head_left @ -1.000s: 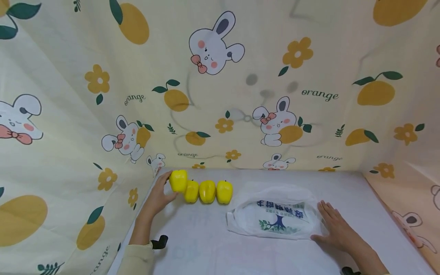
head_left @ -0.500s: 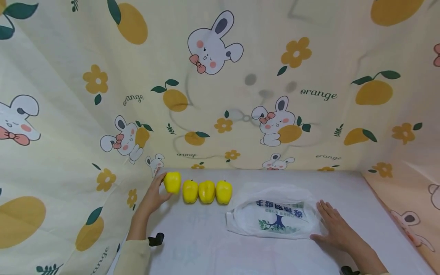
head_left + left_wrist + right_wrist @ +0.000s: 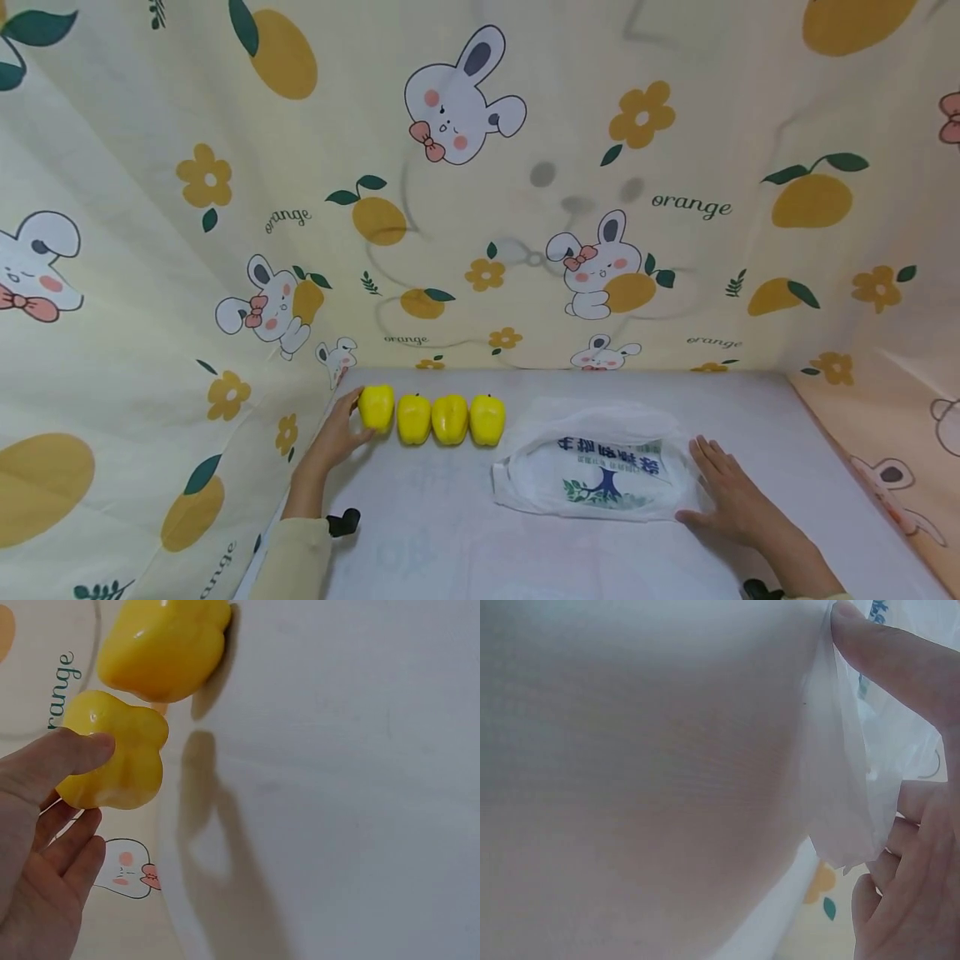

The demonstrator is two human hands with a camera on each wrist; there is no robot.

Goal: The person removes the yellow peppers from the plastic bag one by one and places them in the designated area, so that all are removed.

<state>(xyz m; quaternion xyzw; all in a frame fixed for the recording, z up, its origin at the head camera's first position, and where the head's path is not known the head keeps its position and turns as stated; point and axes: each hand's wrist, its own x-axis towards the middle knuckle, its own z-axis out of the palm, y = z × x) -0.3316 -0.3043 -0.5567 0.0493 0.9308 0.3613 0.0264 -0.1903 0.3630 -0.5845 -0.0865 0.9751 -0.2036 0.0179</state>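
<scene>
My left hand (image 3: 336,432) pinches a yellow bell pepper (image 3: 377,408) at the left end of a row, thumb on the near side. That pepper (image 3: 112,754) is seen end-on in the left wrist view; whether it touches the table I cannot tell. Just right of it stand more yellow peppers, a nearest one (image 3: 414,419), a middle one (image 3: 450,419) and a right one (image 3: 487,420). A white plastic bag (image 3: 525,487) with a printed tree lies flat on the right. My right hand (image 3: 731,492) rests at the bag's right edge, fingers fairly straight, the thumb (image 3: 892,664) touching the plastic.
The white table (image 3: 420,533) is bordered by a patterned cloth (image 3: 480,208) at the back and on both sides. The left side cloth comes close to my left arm. A black wrist mount (image 3: 343,522) sits on the left wrist.
The left hand has moved the pepper left, away from the row, then lowered it to nearly the level of the others. The right hand and the bag have stayed put.
</scene>
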